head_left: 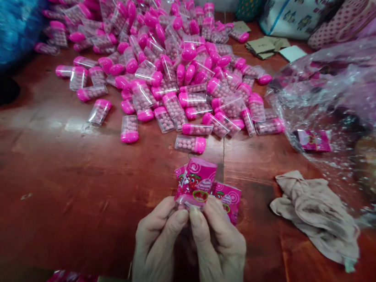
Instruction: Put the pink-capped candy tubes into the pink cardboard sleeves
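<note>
Both hands meet low in the middle of the view, above the table. My left hand (157,238) and my right hand (218,244) pinch the lower edge of a pink strawberry-printed wrapper (197,179) between thumbs and fingers. Pale pink candy balls seem to show at its lower end, but the fingertips hide most of them. Behind it, just right of the fingers, lies another pink printed wrapper (230,200), and a further one peeks out at the left. The closest clear candy container with a pink cap (190,144) lies on its side beyond my hands.
A large heap of pink-capped candy containers (170,64) covers the back of the red-brown table (62,198). At right lie a crumpled cloth (317,213) and clear plastic (319,93) with a pink wrapper at it. A blue bag (11,11) stands left; cardboard pieces (262,47) lie behind.
</note>
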Available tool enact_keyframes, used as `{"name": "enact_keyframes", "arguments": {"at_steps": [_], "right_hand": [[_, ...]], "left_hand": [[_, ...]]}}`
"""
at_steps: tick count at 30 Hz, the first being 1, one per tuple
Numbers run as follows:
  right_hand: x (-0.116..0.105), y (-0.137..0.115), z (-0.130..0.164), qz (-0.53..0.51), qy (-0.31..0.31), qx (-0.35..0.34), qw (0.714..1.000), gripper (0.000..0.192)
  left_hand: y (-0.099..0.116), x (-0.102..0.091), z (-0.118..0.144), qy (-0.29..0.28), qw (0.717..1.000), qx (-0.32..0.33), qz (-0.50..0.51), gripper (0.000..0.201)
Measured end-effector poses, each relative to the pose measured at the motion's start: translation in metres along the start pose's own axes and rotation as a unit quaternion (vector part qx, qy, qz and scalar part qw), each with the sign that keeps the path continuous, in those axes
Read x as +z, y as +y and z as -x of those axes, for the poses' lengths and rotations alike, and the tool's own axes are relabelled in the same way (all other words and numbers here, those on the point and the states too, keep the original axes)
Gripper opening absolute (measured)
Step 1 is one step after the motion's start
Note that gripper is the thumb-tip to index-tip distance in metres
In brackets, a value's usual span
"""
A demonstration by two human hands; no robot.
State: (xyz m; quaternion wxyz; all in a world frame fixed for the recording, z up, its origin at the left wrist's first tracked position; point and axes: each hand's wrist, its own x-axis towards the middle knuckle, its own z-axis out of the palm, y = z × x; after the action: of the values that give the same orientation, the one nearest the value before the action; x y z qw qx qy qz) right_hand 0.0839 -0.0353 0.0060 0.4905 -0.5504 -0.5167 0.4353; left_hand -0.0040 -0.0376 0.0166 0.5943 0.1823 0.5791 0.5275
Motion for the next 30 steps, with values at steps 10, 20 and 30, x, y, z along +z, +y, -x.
{"name": "enact_keyframes", "arguments": {"at_steps": [10,20,30], "right_hand": [[-0.021,-0.001,-0.013,0.176,0.039,-0.172,0.969,0.025],[-0.031,0.005,-0.028,0.312,-0.049,-0.374,0.872,0.023],[-0.02,0.008,-0.03,0.318,-0.058,-0.281,0.903,0.021]], "left_hand": [[0.007,0.012,-0.006,-0.045,0.999,-0.006,-0.021,0.017],[0.012,0.002,-0.001,-0.054,0.971,0.044,-0.229,0.025],[0.013,0.009,-0.001,-0.047,0.988,0.014,-0.145,0.032]]}}
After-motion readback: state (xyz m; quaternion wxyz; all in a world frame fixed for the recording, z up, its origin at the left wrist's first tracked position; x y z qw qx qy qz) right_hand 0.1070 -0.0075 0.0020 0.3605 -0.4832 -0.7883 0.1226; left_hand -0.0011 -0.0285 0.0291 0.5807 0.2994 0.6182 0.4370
